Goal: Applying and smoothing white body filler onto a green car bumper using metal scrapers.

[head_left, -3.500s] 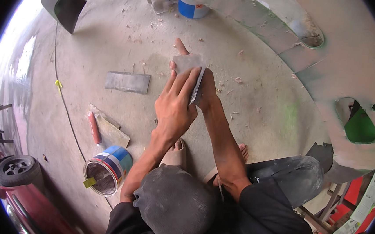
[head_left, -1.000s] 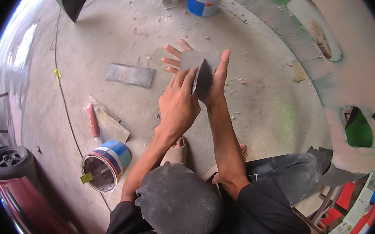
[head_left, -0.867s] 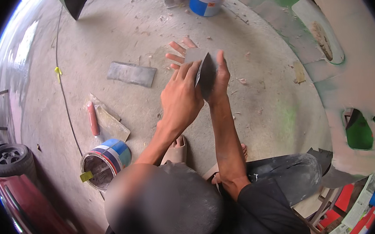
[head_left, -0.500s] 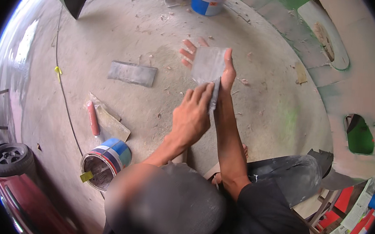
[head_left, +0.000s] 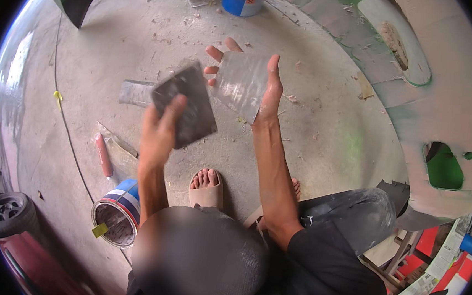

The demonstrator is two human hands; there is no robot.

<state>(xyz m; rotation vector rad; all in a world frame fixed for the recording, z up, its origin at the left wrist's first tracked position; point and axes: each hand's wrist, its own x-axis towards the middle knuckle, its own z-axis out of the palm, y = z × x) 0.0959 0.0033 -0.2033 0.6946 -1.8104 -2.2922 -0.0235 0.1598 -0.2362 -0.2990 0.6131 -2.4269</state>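
Note:
My left hand (head_left: 158, 133) grips a dark grey, thin rectangular spreader (head_left: 192, 111), thumb on its face. This spreader is tilted and somewhat blurred. To its right, apart from it, my right hand (head_left: 273, 92) holds a light grey square plate (head_left: 241, 84), with the thumb along its right edge and the fingertips showing past its left edge. Pale, shiny smears mark that plate's face. Behind the spreader, a grey flat strip (head_left: 135, 92) lies on the floor, partly hidden.
An open tin (head_left: 124, 194) with greyish contents stands at lower left, beside a pinkish-red tube (head_left: 103, 156). A blue-and-white bucket (head_left: 239, 2) is at the back. A large panel (head_left: 444, 114) curves along the right. A thin cable (head_left: 69, 134) crosses the floor (head_left: 325, 138).
My left hand has drawn the spreader away from the plate, leftward, turning its broad face into view. The plate's face has fresh-looking smears. The view has shifted slightly.

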